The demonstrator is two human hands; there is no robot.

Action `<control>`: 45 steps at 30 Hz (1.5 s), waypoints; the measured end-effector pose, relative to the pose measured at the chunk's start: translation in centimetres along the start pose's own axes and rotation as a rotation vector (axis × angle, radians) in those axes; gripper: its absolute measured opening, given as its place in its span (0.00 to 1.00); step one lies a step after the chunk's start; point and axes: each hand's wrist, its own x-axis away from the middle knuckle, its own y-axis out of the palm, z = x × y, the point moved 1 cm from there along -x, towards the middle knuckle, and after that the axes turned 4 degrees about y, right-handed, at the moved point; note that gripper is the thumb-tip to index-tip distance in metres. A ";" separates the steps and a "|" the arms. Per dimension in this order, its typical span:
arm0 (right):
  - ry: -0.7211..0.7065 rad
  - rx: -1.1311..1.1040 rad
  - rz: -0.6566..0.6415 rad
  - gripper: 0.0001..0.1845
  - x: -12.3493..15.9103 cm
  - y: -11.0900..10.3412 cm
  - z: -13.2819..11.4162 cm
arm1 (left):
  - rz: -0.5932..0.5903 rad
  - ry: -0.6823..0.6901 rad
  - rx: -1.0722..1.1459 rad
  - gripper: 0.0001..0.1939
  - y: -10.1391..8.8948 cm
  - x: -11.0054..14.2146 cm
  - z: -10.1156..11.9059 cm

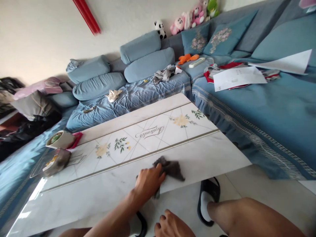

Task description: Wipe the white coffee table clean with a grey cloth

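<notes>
My left hand (148, 183) presses a dark grey cloth (171, 168) flat on the white marble table (202, 154), close to its near edge. The fingers are closed over the cloth's left part, with the thumb lying along it. The rest of the cloth spreads out to the right of the hand. My right hand (170, 225) sits low at the bottom edge of the view, below the table, next to my bare knee (247, 214). Its fingers are curled in and nothing shows in them.
A bowl of greens (59, 139) and a glass dish (53, 162) stand at the table's far left end. A blue sofa (247, 108) wraps the table's far and right sides, strewn with papers (237, 78), cushions and plush toys (187, 18). Black slippers (208, 194) lie on the floor.
</notes>
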 end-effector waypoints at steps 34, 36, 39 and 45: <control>0.016 0.333 -0.028 0.05 1.1 -0.9 -1.8 | 0.100 0.056 0.051 0.20 -2.9 -2.7 1.2; 0.037 0.283 -0.099 0.04 1.6 2.2 -2.3 | 0.015 0.018 0.005 0.19 -0.7 1.1 -0.7; 0.039 0.172 -0.321 0.01 1.2 4.1 -2.2 | -0.010 -0.030 -0.025 0.19 0.1 2.3 -1.5; 0.106 0.085 -0.371 0.08 0.3 -2.1 -0.6 | 0.190 0.043 0.070 0.23 -5.6 -9.5 5.3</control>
